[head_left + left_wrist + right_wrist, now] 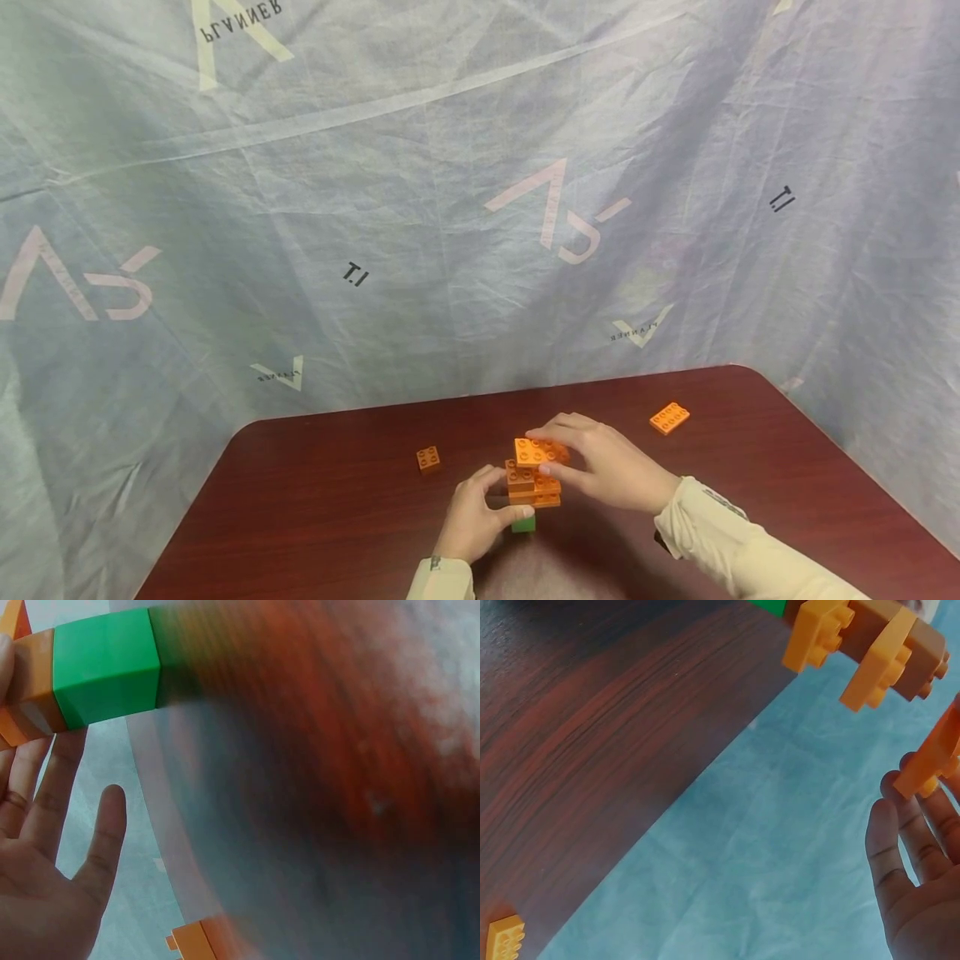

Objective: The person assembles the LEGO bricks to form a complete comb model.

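Note:
My left hand (471, 518) grips a small tower of toy building bricks (519, 478) between thumb and fingers. At its base is a green brick (109, 671), with brownish-orange bricks (921, 656) stacked above. Two thin orange bricks (880, 661) jut from the tower's side, one over the other, studs facing up. Just above the tower's top, my right hand (600, 462) pinches another flat orange brick (531, 452) between thumb and fingers. A gap shows between that flat brick and the tower in the right wrist view.
A brownish-orange four-stud brick (427, 460) lies left of the tower on the dark red wooden table (330, 517). Toward the back right lies a flat orange brick (670, 418). Behind the table's far edge hangs a grey-blue printed cloth (420, 208).

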Demonstrator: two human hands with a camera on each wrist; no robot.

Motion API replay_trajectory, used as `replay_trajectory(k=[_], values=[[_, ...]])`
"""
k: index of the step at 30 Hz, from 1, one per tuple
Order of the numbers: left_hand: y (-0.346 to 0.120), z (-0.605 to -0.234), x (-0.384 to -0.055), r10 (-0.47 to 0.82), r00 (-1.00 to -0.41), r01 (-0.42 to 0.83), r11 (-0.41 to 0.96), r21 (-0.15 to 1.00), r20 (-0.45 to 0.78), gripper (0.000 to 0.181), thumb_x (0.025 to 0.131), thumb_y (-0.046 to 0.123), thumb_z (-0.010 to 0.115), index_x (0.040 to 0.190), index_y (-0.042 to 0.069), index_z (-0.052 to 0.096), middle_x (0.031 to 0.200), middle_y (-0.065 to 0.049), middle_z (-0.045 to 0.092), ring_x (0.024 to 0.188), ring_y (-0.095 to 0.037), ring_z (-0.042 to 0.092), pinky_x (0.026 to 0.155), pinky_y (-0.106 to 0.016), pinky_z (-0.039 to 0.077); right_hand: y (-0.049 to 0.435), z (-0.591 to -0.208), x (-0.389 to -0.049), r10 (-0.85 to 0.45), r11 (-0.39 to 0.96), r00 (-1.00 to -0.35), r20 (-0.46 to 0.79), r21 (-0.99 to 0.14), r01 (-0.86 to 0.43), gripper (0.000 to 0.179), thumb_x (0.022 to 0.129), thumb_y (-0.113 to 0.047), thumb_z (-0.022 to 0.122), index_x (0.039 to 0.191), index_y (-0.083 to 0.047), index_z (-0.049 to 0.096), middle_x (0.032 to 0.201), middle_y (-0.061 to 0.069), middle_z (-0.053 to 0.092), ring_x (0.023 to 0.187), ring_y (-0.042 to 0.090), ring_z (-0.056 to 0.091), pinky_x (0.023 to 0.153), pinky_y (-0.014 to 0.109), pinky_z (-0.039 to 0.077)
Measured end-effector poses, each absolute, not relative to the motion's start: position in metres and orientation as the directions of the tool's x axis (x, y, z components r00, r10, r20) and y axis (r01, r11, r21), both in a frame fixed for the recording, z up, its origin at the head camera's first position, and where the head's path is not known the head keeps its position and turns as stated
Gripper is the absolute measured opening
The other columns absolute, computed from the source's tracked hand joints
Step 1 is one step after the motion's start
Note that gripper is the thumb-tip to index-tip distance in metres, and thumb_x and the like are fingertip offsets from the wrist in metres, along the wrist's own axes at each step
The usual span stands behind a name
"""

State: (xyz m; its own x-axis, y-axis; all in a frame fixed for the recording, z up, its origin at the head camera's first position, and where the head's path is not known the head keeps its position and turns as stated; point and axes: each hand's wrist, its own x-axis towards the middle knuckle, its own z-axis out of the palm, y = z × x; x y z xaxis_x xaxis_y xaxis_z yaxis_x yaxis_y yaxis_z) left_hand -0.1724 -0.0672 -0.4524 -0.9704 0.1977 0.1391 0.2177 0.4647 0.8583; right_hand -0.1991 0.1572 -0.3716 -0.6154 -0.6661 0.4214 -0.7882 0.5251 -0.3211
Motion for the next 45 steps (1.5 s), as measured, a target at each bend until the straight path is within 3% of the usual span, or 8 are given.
replay_trajectory(k=[8,16,24,35,45], values=[[-0.067,-0.451,-0.172,0.203,-0.968,0.23,0.473,0.85,0.149,0.039,0.079,0.023,0.089,0.113,0.012,0.073,0.103,0.005,0.066,0.098,-0.025,0.07,0.08,-0.045,0.059,0.15,-0.369,-0.195,-0.709,0.498,-0.595,0.378,-0.328,-0.803,0.036,0.097,-0.027,0.071,0.131,-0.014,0.068,0.113,-0.009,0.065,0.094,0.005,0.057,0.079,0.029,0.053],[-0.069,-0.451,-0.172,0.21,-0.966,0.239,0.487,0.84,0.153,0.042,0.081,0.025,0.088,0.117,0.012,0.073,0.107,0.004,0.067,0.101,-0.026,0.068,0.084,-0.051,0.057,0.146,-0.369,-0.196,-0.741,0.503,-0.583,0.334,-0.299,-0.811,0.038,0.097,-0.027,0.071,0.134,-0.018,0.068,0.121,-0.009,0.069,0.11,0.015,0.062,0.09,0.04,0.054],[-0.069,-0.451,-0.171,0.218,-0.963,0.249,0.495,0.833,0.158,0.043,0.081,0.027,0.087,0.118,0.012,0.072,0.107,0.004,0.067,0.101,-0.025,0.068,0.085,-0.052,0.056,0.144,-0.362,-0.197,-0.761,0.492,-0.567,0.317,-0.288,-0.822,0.037,0.094,-0.023,0.075,0.13,-0.016,0.071,0.111,-0.007,0.07,0.102,0.013,0.061,0.085,0.035,0.055],[-0.069,-0.452,-0.172,0.224,-0.962,0.248,0.484,0.839,0.155,0.043,0.082,0.027,0.087,0.119,0.012,0.072,0.108,0.004,0.067,0.102,-0.025,0.068,0.085,-0.049,0.057,0.139,-0.347,-0.198,-0.75,0.555,-0.617,0.238,-0.281,-0.783,0.038,0.086,-0.02,0.083,0.124,-0.018,0.075,0.105,-0.006,0.073,0.095,0.014,0.064,0.083,0.039,0.053],[-0.068,-0.45,-0.173,0.237,-0.961,0.248,0.523,0.815,0.14,0.046,0.083,0.027,0.086,0.123,0.01,0.07,0.111,0.001,0.066,0.109,-0.03,0.065,0.092,-0.057,0.052,0.135,-0.345,-0.196,-0.713,0.608,-0.667,0.216,-0.282,-0.742,0.038,0.084,-0.02,0.085,0.121,-0.02,0.077,0.105,-0.003,0.075,0.097,0.018,0.066,0.085,0.043,0.053]])
